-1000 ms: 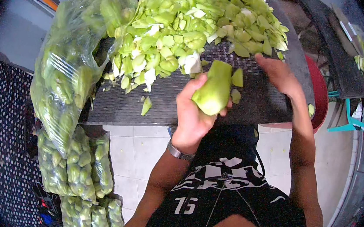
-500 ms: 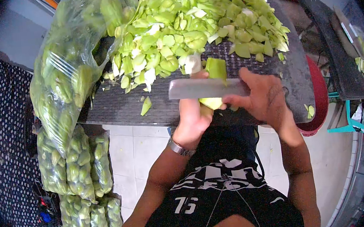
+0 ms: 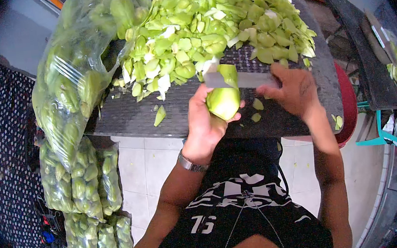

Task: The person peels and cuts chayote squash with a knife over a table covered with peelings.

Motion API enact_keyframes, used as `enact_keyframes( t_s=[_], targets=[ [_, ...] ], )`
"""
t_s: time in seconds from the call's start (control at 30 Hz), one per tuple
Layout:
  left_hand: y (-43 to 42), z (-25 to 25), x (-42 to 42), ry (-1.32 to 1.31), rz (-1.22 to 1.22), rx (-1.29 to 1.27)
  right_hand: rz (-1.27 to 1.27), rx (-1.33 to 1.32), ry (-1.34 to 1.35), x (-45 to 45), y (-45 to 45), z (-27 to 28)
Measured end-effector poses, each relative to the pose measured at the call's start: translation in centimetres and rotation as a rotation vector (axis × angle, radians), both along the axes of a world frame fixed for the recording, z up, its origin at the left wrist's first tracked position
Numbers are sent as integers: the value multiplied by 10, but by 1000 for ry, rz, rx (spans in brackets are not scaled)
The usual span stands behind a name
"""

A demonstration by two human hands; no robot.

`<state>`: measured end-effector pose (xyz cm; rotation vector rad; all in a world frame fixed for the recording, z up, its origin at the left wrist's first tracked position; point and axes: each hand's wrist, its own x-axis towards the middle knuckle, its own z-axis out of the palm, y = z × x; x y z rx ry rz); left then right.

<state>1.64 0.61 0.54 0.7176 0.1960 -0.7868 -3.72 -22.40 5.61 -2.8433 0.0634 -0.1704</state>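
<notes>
A partly peeled chayote (image 3: 225, 103) rests in my left hand (image 3: 203, 123), its fingers wrapped round it from below and the side. Pale flesh shows on the near part, and greener skin on the far part. My right hand (image 3: 295, 88), slightly blurred, grips a broad-bladed knife (image 3: 254, 79); its handle is hidden in the palm. The blade lies across the far part of the chayote. Just beyond both hands spreads a large heap of green peelings (image 3: 186, 48) on the dark woven-textured table (image 3: 135, 113).
A clear plastic bag of whole chayotes (image 3: 68, 88) leans over the table's left side. Several packed bags (image 3: 84, 183) stand on the tiled floor below. At the right are a red tub (image 3: 347, 105), a turquoise stool (image 3: 380, 130) and another dark table (image 3: 359, 51).
The knife has moved right and away from me along the chayote. My left hand has turned, showing more pale flesh. Small peel pieces now show on the table beside the chayote.
</notes>
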Motion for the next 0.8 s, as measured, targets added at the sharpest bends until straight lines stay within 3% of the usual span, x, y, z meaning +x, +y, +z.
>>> enact_keyframes(
  t_s=[0.1, 0.23, 0.27, 0.37, 0.47, 0.6, 0.67, 0.73, 0.8],
  targets=[
    [-14, 7, -18, -19, 121, 84, 27, 40, -21, -6, 31, 12],
    [-1, 2, -10, -72, -73, -90, 3, 4, -80, 4, 10, 0],
    [3, 11, -9, -57, -42, -13, -163, -30, 1, 10, -2, 2],
    [20, 16, -8, -11, -56, -114, -303, 33, 27, 15, -53, -17],
    [12, 14, 0, 6, 92, -96, -255, 306, 128, 10, -40, -17],
    [5, 10, 6, -113, 194, 6, -240, 321, 148, -3, -5, -7],
    [5, 11, 6, -121, 154, -33, -17, 289, 42, -17, 16, -4],
    [0, 3, 7, -38, 171, -99, 90, 257, -30, -27, 37, -3],
    [-4, -1, 3, -141, 122, -61, 89, 226, -85, -28, 53, -3]
  ],
)
